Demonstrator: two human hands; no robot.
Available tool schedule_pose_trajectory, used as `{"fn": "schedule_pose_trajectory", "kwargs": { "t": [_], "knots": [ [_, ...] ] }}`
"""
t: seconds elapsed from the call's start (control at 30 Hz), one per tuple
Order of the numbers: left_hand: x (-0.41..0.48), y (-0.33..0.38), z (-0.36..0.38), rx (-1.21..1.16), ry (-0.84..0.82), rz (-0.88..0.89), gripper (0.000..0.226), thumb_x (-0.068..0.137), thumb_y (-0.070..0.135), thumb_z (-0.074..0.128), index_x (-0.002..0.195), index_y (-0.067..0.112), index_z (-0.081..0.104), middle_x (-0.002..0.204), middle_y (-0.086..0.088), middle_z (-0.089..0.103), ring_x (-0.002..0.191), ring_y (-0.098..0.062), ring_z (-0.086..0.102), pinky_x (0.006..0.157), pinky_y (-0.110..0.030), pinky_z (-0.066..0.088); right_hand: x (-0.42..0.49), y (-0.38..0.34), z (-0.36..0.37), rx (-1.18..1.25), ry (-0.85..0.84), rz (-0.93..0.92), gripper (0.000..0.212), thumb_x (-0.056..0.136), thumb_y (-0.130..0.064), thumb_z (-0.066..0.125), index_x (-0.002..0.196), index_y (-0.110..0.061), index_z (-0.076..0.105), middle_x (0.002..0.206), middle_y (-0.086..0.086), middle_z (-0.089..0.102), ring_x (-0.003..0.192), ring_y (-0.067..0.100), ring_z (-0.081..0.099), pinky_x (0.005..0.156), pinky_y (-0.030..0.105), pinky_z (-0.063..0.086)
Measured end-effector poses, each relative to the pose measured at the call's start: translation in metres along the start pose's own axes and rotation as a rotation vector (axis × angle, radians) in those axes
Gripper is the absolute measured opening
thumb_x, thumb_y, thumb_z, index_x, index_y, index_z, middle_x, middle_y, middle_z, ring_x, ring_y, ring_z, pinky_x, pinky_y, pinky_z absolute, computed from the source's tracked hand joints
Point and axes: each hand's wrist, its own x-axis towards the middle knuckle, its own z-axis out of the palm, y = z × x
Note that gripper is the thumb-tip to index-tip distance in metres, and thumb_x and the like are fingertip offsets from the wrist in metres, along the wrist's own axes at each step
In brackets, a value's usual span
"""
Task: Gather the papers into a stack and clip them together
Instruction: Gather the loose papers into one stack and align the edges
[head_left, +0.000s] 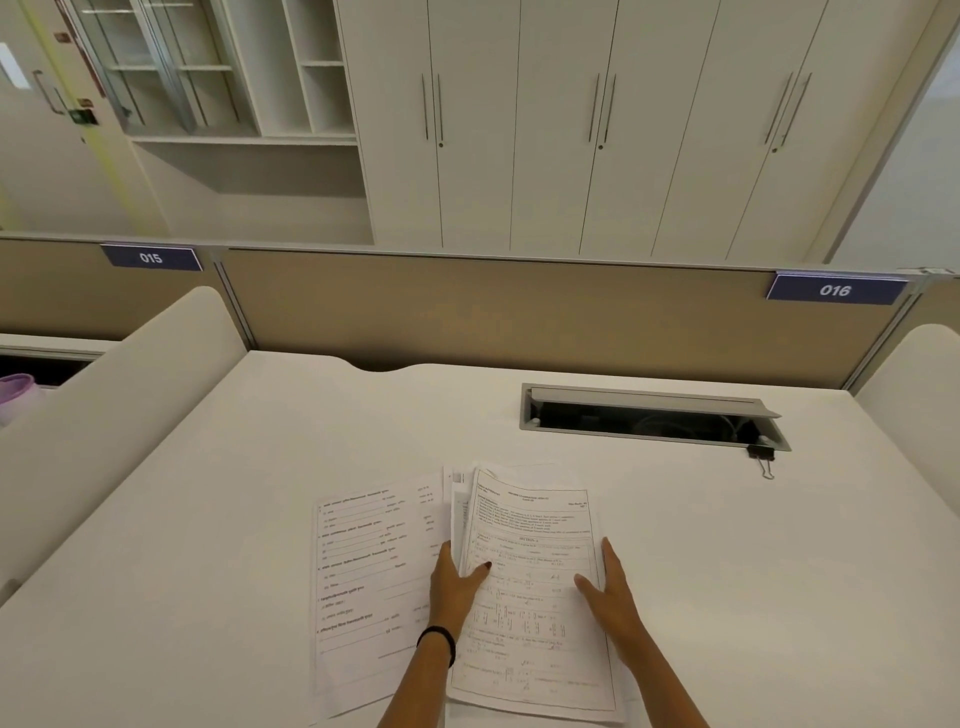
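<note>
A loose stack of printed papers lies on the white desk in front of me, its sheets not squared up. My left hand grips the stack's left edge, thumb on top, fingers beneath. My right hand presses flat against the stack's right edge, thumb resting on the top sheet. One separate printed sheet lies flat to the left, partly under the stack and my left wrist. A black binder clip sits alone at the far right, well away from both hands.
An open cable tray slot is set into the desk behind the papers, next to the clip. A tan partition with labels 015 and 016 bounds the desk's back. Curved white side dividers stand left and right. A purple container sits beyond the left divider.
</note>
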Motion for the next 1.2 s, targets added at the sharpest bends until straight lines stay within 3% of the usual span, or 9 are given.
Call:
{"fn": "schedule_pose_trajectory", "kwargs": {
  "t": [0.07,0.13,0.23,0.37,0.53,0.67,0.77,0.97,1.2],
  "knots": [
    [0.000,0.000,0.001,-0.006,0.008,-0.003,0.077,0.080,0.020,0.070,0.142,0.012,0.025,0.139,-0.005,0.043,0.127,-0.024,0.043,0.109,-0.041,0.037,0.002,0.000,0.000,0.005,-0.005,0.002,0.072,0.090,-0.017,0.053,0.146,-0.017,0.008,0.155,0.004,0.014,0.141,0.023,0.018,0.115,0.042,0.021],
    [-0.001,0.005,0.000,-0.008,0.014,0.020,0.070,0.081,0.015,0.068,0.139,0.011,0.029,0.136,-0.008,0.046,0.120,-0.020,0.046,0.104,-0.034,0.039,0.005,-0.001,-0.002,0.035,-0.008,0.004,0.069,0.090,-0.015,0.053,0.145,-0.016,0.011,0.153,0.004,0.019,0.140,0.023,0.022,0.114,0.042,0.024],
    [0.002,0.016,-0.001,-0.008,0.002,0.074,0.062,0.084,0.009,0.065,0.137,0.011,0.033,0.128,-0.004,0.049,0.110,-0.013,0.045,0.096,-0.026,0.040,0.011,-0.007,-0.009,0.158,0.063,0.034,0.061,0.089,-0.007,0.052,0.142,-0.014,0.023,0.145,0.010,0.037,0.129,0.024,0.040,0.108,0.041,0.035],
    [0.005,0.034,-0.004,-0.019,-0.028,0.157,0.064,0.084,0.016,0.065,0.138,0.016,0.032,0.133,-0.001,0.046,0.114,-0.012,0.045,0.099,-0.031,0.044,0.016,-0.015,-0.018,0.237,0.176,0.042,0.059,0.087,-0.006,0.057,0.138,-0.017,0.030,0.140,0.016,0.042,0.126,0.028,0.043,0.104,0.043,0.037],
    [0.002,0.055,0.000,-0.044,-0.085,0.241,0.050,0.085,0.021,0.064,0.129,0.024,0.038,0.119,0.004,0.053,0.094,-0.002,0.056,0.061,-0.010,0.052,0.020,-0.027,-0.032,0.398,0.170,0.067,0.070,0.084,-0.013,0.063,0.142,-0.018,0.024,0.138,0.017,0.043,0.126,0.032,0.042,0.103,0.048,0.035],
    [-0.004,0.068,0.003,-0.097,-0.079,0.292,0.045,0.085,0.023,0.064,0.123,0.028,0.040,0.115,0.006,0.055,0.099,-0.010,0.060,0.065,-0.015,0.056,0.021,-0.039,-0.048,0.450,0.164,0.020,0.048,0.082,-0.008,0.064,0.126,-0.010,0.044,0.120,0.017,0.061,0.099,0.027,0.061,0.095,0.047,0.047],
    [-0.005,0.078,0.005,-0.155,-0.058,0.345,0.038,0.083,0.022,0.066,0.117,0.027,0.047,0.113,0.003,0.061,0.099,-0.011,0.062,0.071,-0.020,0.057,0.023,-0.052,-0.060,0.490,0.173,-0.040,0.037,0.081,-0.005,0.064,0.117,-0.004,0.054,0.113,0.018,0.065,0.096,0.027,0.065,0.090,0.047,0.051],
    [-0.006,0.102,0.009,-0.266,-0.070,0.418,0.023,0.081,0.015,0.069,0.097,0.029,0.059,0.101,0.006,0.068,0.096,-0.012,0.066,0.076,-0.023,0.057,0.017,-0.092,-0.073,0.559,0.232,-0.221,0.028,0.080,-0.009,0.065,0.108,-0.008,0.062,0.101,0.004,0.069,0.090,0.019,0.067,0.070,0.025,0.059],
    [-0.004,0.130,0.013,-0.240,-0.024,0.511,0.026,0.082,0.020,0.066,0.102,0.033,0.055,0.095,0.009,0.064,0.087,-0.012,0.065,0.060,-0.013,0.054,0.008,-0.122,-0.080,0.602,0.285,-0.315,0.011,0.079,-0.004,0.065,0.083,-0.014,0.064,0.088,0.004,0.067,0.081,0.022,0.063,0.071,0.031,0.052]
  ]
}}
